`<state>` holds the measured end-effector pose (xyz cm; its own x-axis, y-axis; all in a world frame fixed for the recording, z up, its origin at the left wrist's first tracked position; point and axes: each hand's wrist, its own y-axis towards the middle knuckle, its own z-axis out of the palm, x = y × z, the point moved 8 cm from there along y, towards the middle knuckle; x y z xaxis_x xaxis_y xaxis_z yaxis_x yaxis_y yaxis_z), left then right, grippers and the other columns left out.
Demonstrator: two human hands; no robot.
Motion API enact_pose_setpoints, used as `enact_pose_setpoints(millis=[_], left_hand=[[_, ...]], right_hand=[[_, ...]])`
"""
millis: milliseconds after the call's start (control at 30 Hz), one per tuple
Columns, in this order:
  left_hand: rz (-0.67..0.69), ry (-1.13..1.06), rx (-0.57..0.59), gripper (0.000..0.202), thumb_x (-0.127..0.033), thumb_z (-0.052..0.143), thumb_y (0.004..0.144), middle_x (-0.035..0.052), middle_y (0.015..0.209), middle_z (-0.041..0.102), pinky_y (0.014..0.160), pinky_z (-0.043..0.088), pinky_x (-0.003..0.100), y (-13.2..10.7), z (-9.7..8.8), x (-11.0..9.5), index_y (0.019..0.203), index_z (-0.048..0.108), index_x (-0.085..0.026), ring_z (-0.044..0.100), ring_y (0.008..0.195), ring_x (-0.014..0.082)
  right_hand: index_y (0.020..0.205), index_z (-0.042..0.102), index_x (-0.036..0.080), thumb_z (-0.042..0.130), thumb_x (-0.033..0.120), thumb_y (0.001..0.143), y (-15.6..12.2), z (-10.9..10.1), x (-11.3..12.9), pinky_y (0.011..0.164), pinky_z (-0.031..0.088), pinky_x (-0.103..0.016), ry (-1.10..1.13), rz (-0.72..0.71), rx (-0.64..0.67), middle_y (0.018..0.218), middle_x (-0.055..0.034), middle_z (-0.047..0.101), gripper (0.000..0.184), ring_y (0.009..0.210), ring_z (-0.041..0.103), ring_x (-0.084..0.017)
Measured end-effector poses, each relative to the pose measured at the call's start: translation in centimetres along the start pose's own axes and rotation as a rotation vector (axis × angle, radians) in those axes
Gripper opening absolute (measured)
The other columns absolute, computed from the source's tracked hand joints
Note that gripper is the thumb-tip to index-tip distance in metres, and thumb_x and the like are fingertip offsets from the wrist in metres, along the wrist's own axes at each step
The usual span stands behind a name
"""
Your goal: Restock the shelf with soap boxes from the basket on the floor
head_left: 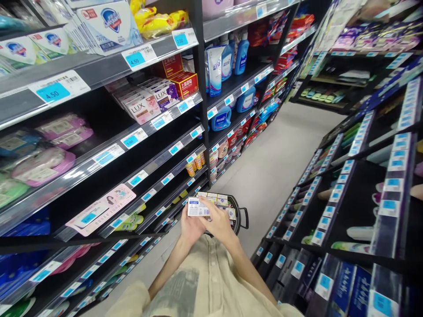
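Through the head camera I have a white box (197, 208) between both hands, just in front of the shirt (214, 273). The left hand (191, 229) supports it from the near side, while the right hand (217, 221) lays its fingers over the right end, so the grip is grasping from both sides, though I can't tell how hard. From my angle the box covers the left part of a basket (238, 220), where more packs (222, 201) sit close to the rim; I can't make out what bears the basket's weight. My first worry is a slip: if the right hand turns the box while the left loosens, I judge it could tip off the far side and drop among the packs or onto the floor (284, 132). Packs that high might also slide out if the basket swings or a forearm (249, 264) bumps it. With shelves (77, 169) near on the left and racks (363, 193) on the right, a careless turn might catch an edge and knock a price label (109, 154) loose.
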<state>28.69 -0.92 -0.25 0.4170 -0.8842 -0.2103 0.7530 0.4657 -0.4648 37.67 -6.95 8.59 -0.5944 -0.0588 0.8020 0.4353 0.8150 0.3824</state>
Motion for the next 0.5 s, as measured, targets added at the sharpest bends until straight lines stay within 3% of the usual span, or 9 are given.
enact_pose_setpoints(millis=[100, 167, 333, 400, 500], left_hand=[[0.055, -0.021, -0.023, 0.042, -0.048, 0.065, 0.102, 0.0135, 0.114, 0.085, 0.109, 0.054, 0.046, -0.5, -1.4, -0.5, 0.117, 0.083, -0.013, 0.079, 0.102, 0.0295], [0.111, -0.013, -0.003, 0.041, -0.047, 0.075, 0.095, 0.0142, 0.113, 0.085, 0.107, 0.055, 0.045, -0.8, -2.5, -0.9, 0.114, 0.084, -0.011, 0.079, 0.102, 0.0305], [0.267, 0.067, 0.066, 0.051, -0.042, 0.096, 0.076, 0.0157, 0.12, 0.084, 0.113, 0.053, 0.048, -0.7, -4.9, -1.9, 0.117, 0.086, -0.014, 0.077, 0.113, 0.0352], [0.315, 0.124, 0.115, 0.055, -0.048, 0.094, 0.078, 0.0158, 0.132, 0.08, 0.117, 0.05, 0.05, -0.8, -5.0, -2.5, 0.123, 0.085, -0.018, 0.071, 0.128, 0.0392], [0.399, 0.245, 0.206, 0.068, -0.054, 0.094, 0.078, 0.015, 0.146, 0.073, 0.122, 0.045, 0.052, -1.4, -4.3, -3.4, 0.138, 0.078, -0.025, 0.063, 0.141, 0.0427]], right_hand=[[0.147, 0.07, 0.026, 0.069, 0.018, 0.09, -0.1, 0.8, 0.3, 0.083, 0.07, -0.037, 0.064, 0.039, 0.074, 0.148, -0.0112, 0.073, 0.057, 0.079, 0.078, -0.02], [0.147, 0.07, 0.027, 0.073, 0.019, 0.087, -0.4, 1.2, 0.1, 0.073, 0.068, -0.033, 0.109, 0.086, 0.11, 0.138, -0.0086, 0.079, 0.061, 0.064, 0.07, -0.016], [0.134, 0.078, 0.028, 0.077, 0.03, 0.093, -0.5, 2.2, -1.3, 0.07, 0.066, -0.027, 0.228, 0.069, 0.087, 0.116, -0.0052, 0.084, 0.042, 0.069, 0.072, -0.017], [0.127, 0.081, 0.027, 0.079, 0.041, 0.095, -0.1, 3.0, -1.7, 0.064, 0.064, -0.026, 0.264, 0.034, 0.074, 0.109, -0.0067, 0.085, 0.035, 0.063, 0.07, -0.017], [0.112, 0.085, 0.024, 0.075, 0.064, 0.095, 0.4, 3.8, -2.0, 0.053, 0.058, -0.026, 0.313, 0.014, -0.008, 0.108, -0.0106, 0.085, 0.045, 0.054, 0.065, -0.016]])
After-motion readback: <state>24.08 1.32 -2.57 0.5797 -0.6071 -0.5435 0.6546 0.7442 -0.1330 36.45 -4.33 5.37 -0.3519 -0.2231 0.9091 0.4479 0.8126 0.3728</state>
